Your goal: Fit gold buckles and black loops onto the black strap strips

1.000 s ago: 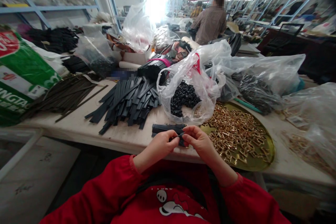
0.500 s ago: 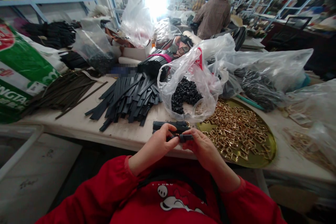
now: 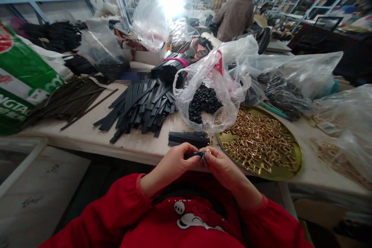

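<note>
Both hands meet at the table's front edge around one dark strap (image 3: 194, 154). Its left part is pinched between the thumb and fingers of my left hand (image 3: 178, 159). My right hand (image 3: 218, 164) grips the strap's other end, where a bit of gold metal shows at the fingertips; the fingers hide most of it. Just beyond the hands lies a neat stack of dark straps (image 3: 186, 138) with gold buckles at its right end. A gold tray (image 3: 298, 166) heaped with gold buckles (image 3: 261, 139) stands to the right.
A clear plastic bag (image 3: 181, 104) holds small black loops (image 3: 203, 100). Left of it spreads a pile of loose black strips (image 3: 139, 108). Brown strips (image 3: 72, 97) and a green bag (image 3: 26, 81) are further left. Another person (image 3: 235, 13) stands with their back turned.
The strap between my hands has turned: its right end stuck out sideways before and now bends downward at my right fingertips. Both hands sit slightly lower, uncovering the strap stack.
</note>
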